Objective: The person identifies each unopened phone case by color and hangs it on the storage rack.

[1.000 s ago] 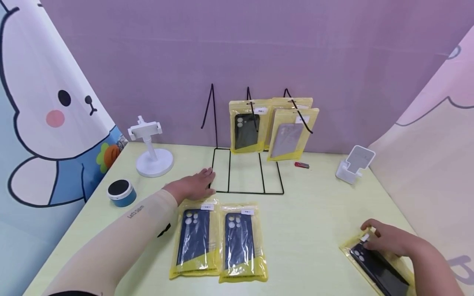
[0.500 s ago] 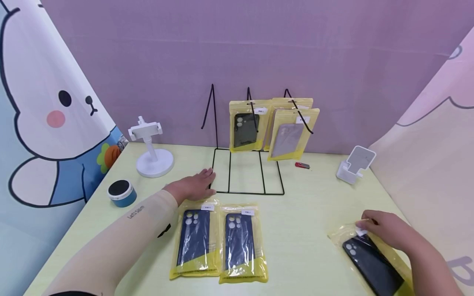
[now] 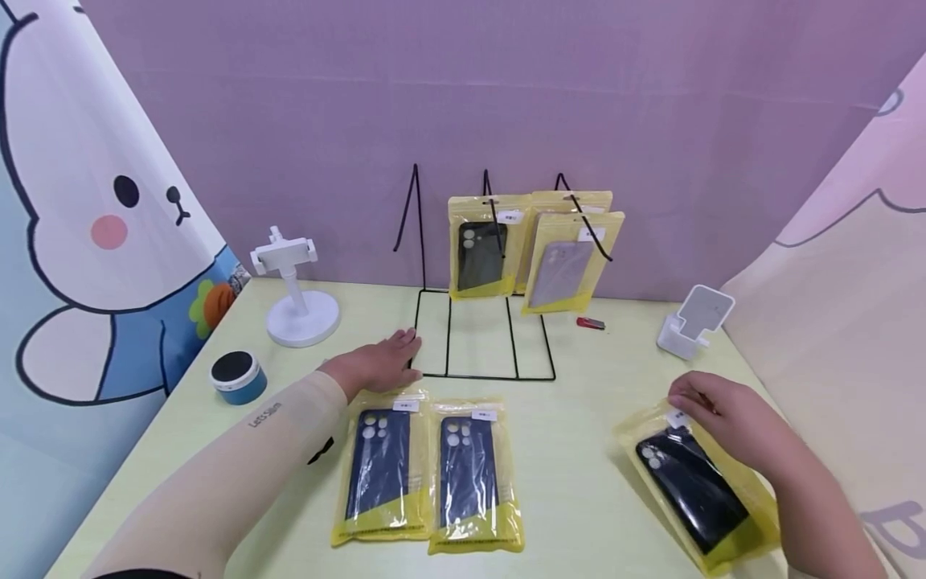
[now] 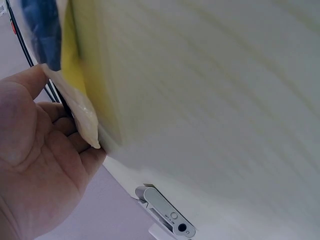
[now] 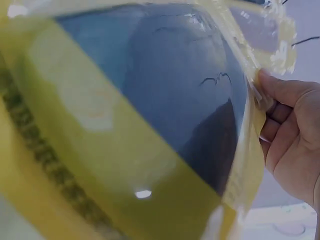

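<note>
A yellow packet [image 3: 698,482] with a dark phone case is grasped at its top edge by the right hand [image 3: 731,418]. The left hand [image 3: 379,363] is laid flat and relaxed beside the wire rack [image 3: 481,334].

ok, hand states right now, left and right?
Left hand: open, flat on the table beside the wire rack.
Right hand: gripping the packaged phone case.

Packets [image 3: 427,474] lie before rack [image 3: 481,334].

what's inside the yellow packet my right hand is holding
The yellow packet held by the right hand contains a dark phone case with camera holes. Its upper edge is covered by the fingers.
</note>
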Action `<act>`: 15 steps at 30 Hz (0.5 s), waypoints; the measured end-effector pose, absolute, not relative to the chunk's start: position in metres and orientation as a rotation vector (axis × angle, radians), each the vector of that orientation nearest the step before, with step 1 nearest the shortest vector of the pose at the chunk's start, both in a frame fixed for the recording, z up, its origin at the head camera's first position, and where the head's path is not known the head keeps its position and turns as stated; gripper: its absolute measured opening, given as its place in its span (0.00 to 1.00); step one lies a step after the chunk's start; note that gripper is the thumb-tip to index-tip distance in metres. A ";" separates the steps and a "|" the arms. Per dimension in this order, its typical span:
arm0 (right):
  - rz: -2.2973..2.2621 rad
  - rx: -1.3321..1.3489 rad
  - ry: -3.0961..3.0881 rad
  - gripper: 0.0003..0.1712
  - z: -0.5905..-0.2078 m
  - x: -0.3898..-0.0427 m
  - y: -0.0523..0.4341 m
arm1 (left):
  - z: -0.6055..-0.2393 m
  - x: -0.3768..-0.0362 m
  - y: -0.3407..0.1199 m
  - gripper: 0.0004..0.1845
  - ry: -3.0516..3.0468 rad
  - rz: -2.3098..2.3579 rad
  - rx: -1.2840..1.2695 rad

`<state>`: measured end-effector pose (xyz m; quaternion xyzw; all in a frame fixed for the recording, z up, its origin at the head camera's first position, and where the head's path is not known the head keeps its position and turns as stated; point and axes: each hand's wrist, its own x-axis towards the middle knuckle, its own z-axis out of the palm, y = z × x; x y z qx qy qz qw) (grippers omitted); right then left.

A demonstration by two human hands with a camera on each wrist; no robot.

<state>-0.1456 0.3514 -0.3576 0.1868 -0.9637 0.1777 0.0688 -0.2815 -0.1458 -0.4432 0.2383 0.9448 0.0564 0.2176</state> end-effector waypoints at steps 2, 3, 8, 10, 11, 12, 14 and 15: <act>0.520 0.619 -2.828 0.04 -0.354 -0.147 0.342 | -0.444 -0.282 -0.146 0.42 2.619 0.154 0.659; 0.519 0.645 -2.797 0.05 -0.353 -0.148 0.338 | -0.444 -0.282 -0.147 0.42 2.620 0.155 0.659; 0.554 0.709 -2.711 0.08 -0.347 -0.154 0.319 | -0.444 -0.282 -0.147 0.42 2.621 0.159 0.664; 0.570 0.718 -2.691 0.08 -0.345 -0.157 0.314 | -0.444 -0.282 -0.147 0.41 2.619 0.156 0.660; 0.584 0.722 -2.684 0.08 -0.344 -0.159 0.311 | -0.444 -0.282 -0.147 0.41 2.618 0.161 0.661; 0.597 0.724 -2.677 0.08 -0.344 -0.161 0.308 | -0.443 -0.282 -0.147 0.41 2.617 0.165 0.663; 0.630 0.725 -2.659 0.08 -0.344 -0.164 0.303 | -0.443 -0.283 -0.146 0.41 2.615 0.159 0.657; 0.647 0.724 -2.648 0.08 -0.344 -0.166 0.301 | -0.443 -0.283 -0.146 0.41 2.615 0.152 0.654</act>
